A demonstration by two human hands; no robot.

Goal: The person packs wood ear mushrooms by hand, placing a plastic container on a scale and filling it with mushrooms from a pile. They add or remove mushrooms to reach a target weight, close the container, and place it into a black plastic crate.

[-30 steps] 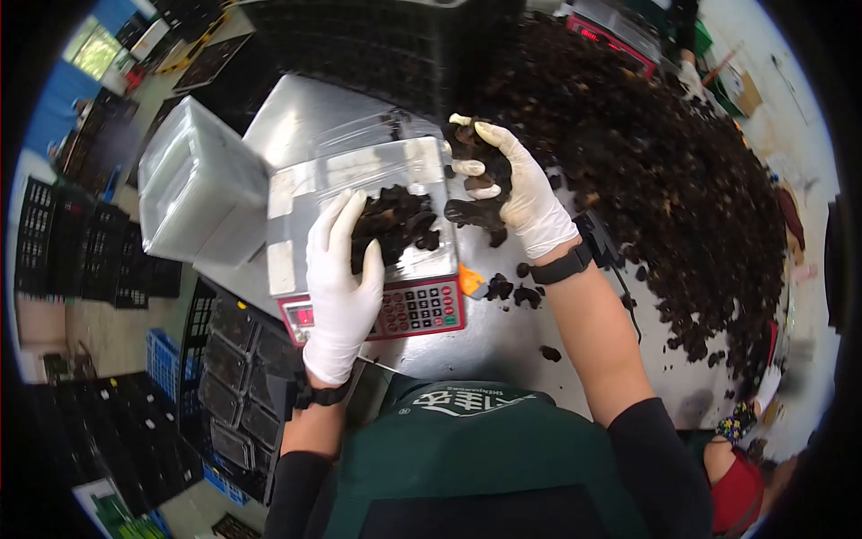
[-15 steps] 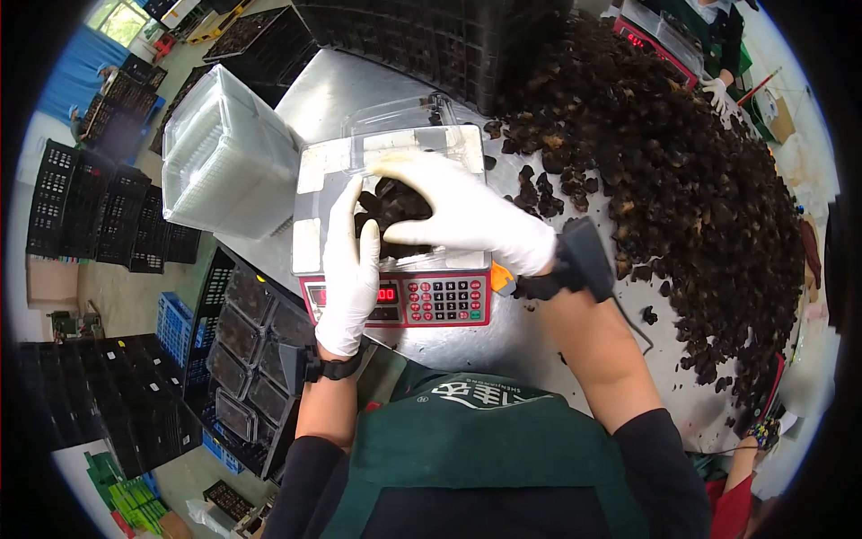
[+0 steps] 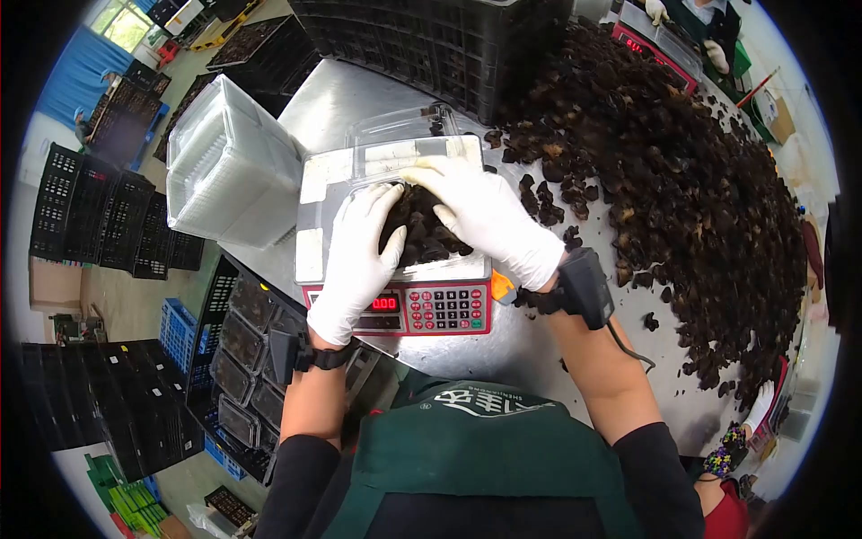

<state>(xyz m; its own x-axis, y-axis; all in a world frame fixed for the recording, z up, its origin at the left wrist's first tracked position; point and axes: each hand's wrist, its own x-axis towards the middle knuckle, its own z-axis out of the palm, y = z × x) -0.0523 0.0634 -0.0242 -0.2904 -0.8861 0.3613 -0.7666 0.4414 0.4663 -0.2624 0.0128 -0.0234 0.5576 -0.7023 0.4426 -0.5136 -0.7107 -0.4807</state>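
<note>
1. Scale (image 3: 447, 308) sits on the metal tabletop (image 3: 314, 101), dark pieces (image 3: 424, 226) heaped over its plate.
2. Left hand (image 3: 361, 247), gloved, cups the heap's left side, thumb apart from the fingers.
3. Right hand (image 3: 489, 214), gloved, curves over its far right side, thumb and fingers apart.
4. Clear tubs (image 3: 229, 171) stand stacked left of the scale; a black crate (image 3: 422, 49) stands beyond it.
5. Large pile (image 3: 682, 207) spreads right of the scale.

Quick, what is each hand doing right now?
Left hand: partly open, fingers curved against the dark pieces.
Right hand: partly open, fingers cupped around the same pieces.
</note>
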